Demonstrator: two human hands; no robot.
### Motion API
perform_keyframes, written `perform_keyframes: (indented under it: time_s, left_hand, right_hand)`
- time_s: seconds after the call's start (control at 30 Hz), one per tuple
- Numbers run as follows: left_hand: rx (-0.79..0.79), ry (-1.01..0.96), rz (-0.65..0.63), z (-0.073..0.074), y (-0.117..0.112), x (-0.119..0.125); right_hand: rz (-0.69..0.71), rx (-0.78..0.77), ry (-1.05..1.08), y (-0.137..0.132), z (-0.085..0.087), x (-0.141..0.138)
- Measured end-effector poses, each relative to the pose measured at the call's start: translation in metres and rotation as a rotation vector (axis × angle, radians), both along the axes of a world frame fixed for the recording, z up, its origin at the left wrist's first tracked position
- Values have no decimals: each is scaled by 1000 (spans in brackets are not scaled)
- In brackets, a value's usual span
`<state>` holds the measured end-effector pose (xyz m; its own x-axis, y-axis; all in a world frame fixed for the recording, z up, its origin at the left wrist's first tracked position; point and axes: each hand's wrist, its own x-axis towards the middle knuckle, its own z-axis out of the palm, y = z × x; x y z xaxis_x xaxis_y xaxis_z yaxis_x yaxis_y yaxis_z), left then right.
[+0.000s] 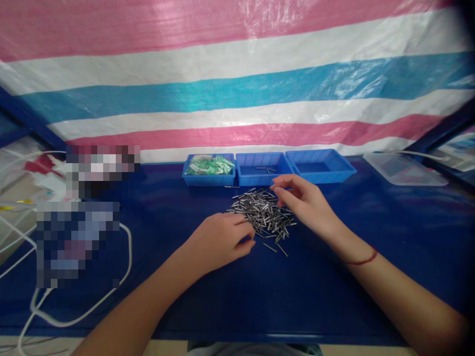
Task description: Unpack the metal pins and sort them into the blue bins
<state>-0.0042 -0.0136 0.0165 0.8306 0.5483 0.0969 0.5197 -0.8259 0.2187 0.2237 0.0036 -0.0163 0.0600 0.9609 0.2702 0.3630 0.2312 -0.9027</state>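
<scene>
A loose heap of thin metal pins point(265, 212), like nails or screws, lies on the dark blue table. At the heap's near left edge is my left hand point(220, 242), palm down. Its fingers are curled, with thumb and index tips close together; anything between them is hidden. My right hand point(306, 205) hovers over the heap's far right side, in front of the middle blue bin point(261, 175). Thumb and fingers bend toward each other in a pinch, and what they hold, if anything, is too small to make out. Several pins lie inside the middle bin.
Left of the middle bin stands a blue bin point(187, 179) of green-looking plastic packets point(210, 165). On its right is another blue bin point(321, 176). A translucent lid point(406, 170) lies at far right. White cables point(129, 247) and blurred-out items occupy the left. Striped sheeting point(237, 94) hangs behind.
</scene>
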Motion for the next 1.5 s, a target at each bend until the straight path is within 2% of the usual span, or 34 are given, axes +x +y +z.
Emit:
perform_keyframes:
  time_s: [0.17, 0.3, 0.47, 0.57, 0.63, 0.73, 0.93, 1.03, 1.13, 1.3, 1.5]
  left_hand:
    - [96, -31, -85, -26, -17, 22]
    - [167, -15, -109, -34, -23, 30]
    - [134, -132, -74, -26, -21, 26]
    - [31, -321, 44, -15, -13, 18]
    - [-26, -438, 130, -9, -7, 12]
    - [-81, -572, 189, -3, -3, 7]
    - [-249, -729, 286, -4, -2, 8]
    - [-364, -775, 365, -4, -1, 9]
    - [-391, -772, 417, -3, -1, 9]
    - [-346, -726, 385, 1, -3, 11]
    - [-234, -712, 240, -1, -3, 9]
  right_hand:
    - [36, 19, -27, -11, 3, -14]
    - [119, 46, -132, -21, 2, -24]
    - [86, 167, -259, -30, 7, -27]
    - [133, 183, -273, -35, 13, -30]
    - [213, 144, -261, -39, 16, -33]
    - [298, 55, -200, -42, 16, -37]
    - [400, -114, 102, -40, 14, -39]
    - [405, -184, 237, -39, 15, -40]
    - [389, -234, 303, -39, 14, -40]
    - [380, -289, 357, -40, 14, -41]
    - [412, -300, 356, -40, 18, -43]
